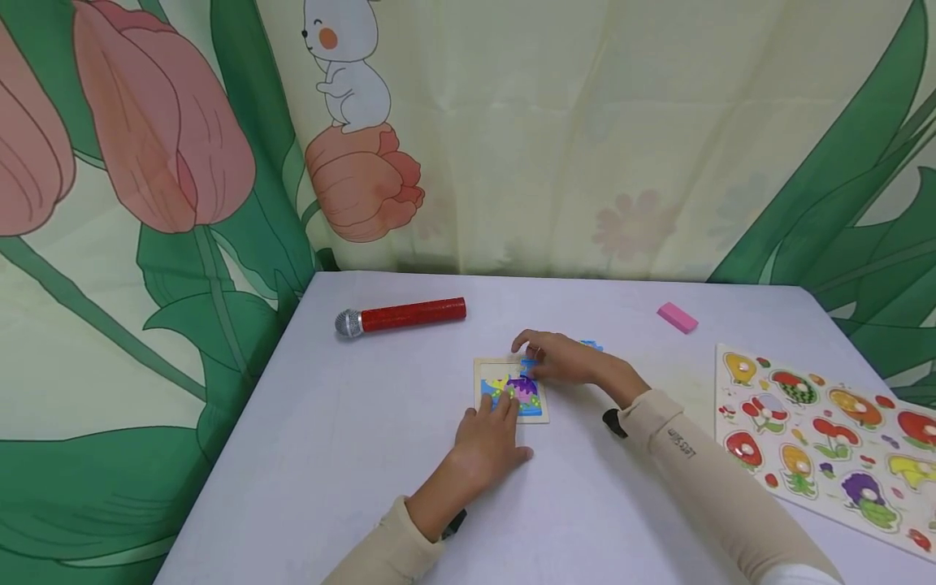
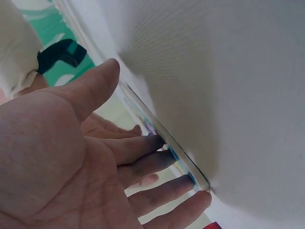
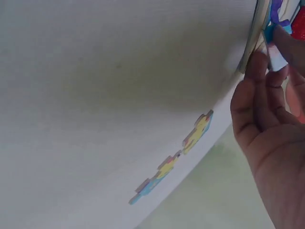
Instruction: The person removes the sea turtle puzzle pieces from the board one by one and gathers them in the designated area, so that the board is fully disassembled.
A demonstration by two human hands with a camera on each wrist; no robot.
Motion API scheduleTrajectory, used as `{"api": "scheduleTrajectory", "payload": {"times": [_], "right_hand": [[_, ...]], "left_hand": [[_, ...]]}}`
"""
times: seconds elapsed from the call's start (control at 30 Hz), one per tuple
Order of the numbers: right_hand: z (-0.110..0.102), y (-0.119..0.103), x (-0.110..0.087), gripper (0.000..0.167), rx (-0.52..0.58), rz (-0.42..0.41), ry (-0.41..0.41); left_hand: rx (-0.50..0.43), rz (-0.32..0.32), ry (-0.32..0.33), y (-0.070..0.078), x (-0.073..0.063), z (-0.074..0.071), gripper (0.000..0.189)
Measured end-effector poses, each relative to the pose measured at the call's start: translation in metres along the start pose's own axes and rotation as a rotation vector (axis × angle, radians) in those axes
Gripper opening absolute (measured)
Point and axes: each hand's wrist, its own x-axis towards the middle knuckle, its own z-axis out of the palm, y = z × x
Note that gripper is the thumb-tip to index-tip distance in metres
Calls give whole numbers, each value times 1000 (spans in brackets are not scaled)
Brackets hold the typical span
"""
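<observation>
A small jigsaw puzzle in a pale wooden tray (image 1: 478, 375) lies mid-table, its lower part filled with blue, yellow and purple pieces. The left hand (image 1: 488, 445) rests its extended fingertips on the near pieces; in the left wrist view those fingers reach over the tray's edge (image 2: 167, 139). At the far right corner, the right hand (image 1: 569, 359) pinches a blue-topped puzzle piece (image 3: 277, 58) between thumb and fingers, against the tray. Loose puzzle pieces (image 3: 198, 131) lie on the table beyond the right hand, which mostly hides them in the head view.
A red microphone (image 1: 413, 314) with a silver head lies at the back left. Toward the back right is a pink block (image 1: 678, 318). A fruit-picture knob board (image 1: 819, 439) covers the right side, near the right forearm. A printed curtain (image 1: 526, 162) hangs behind the table.
</observation>
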Motion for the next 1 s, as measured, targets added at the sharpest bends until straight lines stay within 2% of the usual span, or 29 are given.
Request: {"api": "scheduleTrajectory", "payload": {"times": [0.2,0.27,0.47,0.73,0.87,1.0], "right_hand": [[-4,11,-6,15,111,-17,92],[-9,16,-10,15,137,0,130],[-38,35,-32,19,159,152,205],[-68,69,-67,26,126,411,200],[-71,79,-77,25,119,470,197],[-66,82,-76,24,127,480,201]], "left_hand": [[1,-5,-5,0,-3,2,79],[-3,-3,-3,0,-3,3,78],[9,6,17,0,1,7,78],[25,6,6,1,0,1,79],[21,12,4,2,-1,1,79],[21,8,3,1,-2,3,79]]}}
